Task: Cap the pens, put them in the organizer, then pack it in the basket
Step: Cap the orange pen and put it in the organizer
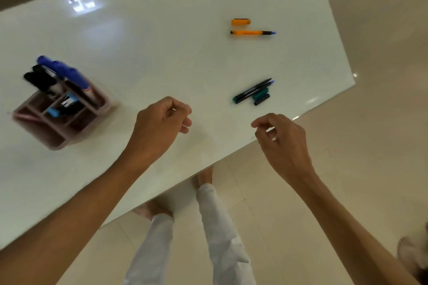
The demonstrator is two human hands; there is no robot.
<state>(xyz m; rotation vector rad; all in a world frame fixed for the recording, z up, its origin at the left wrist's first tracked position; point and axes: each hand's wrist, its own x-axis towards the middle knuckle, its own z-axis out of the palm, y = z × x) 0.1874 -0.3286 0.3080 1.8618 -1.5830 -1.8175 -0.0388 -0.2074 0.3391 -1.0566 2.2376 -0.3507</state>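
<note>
Pens: two sets lie uncapped on the white bench (pixel 162 30), none of them in either hand.
Left hand fingers: the left hand (pixel 162 120) hovers low over the bench with its fingers (pixel 185 122) loosely curled and holding nothing; whether the fingertips touch the surface cannot be told.
Right hand fingers: the right hand (pixel 282 139) hangs at the near bench edge, fingers (pixel 261 133) curled inward and pinching nothing.
Dark pens: just beyond the right hand, two slim dark pens (pixel 252 90) lie side by side, touching, tips pointing right and away; one tip looks blue, the other dark.
Dark caps: two short caps (pixel 261 97), one teal and one black, rest against the near side of those pens.
Orange pen: farther back on the bench, an orange pen (pixel 251 33) with a blue tip lies level, tip to the right.
Orange cap: its orange cap (pixel 240 22) sits just behind it, apart.
Organizer: a pinkish divided organizer (pixel 62 122) stands at the left of the bench, well apart from the loose pens.
Organizer contents: blue-capped markers (pixel 64 70) and black-capped markers (pixel 40 80) lean out of its rear compartments; a dark item with a light blue end (pixel 66 106) sits in a middle one.
Hard to make out: the organizer is motion-blurred, so compartment edges and marker counts are unclear.
Below the bench: white trouser legs (pixel 217 227) and bare feet show on the pale tiled floor (pixel 347 146).
Cut off: a blurred object (pixel 414 252) is clipped at the right edge.
</note>
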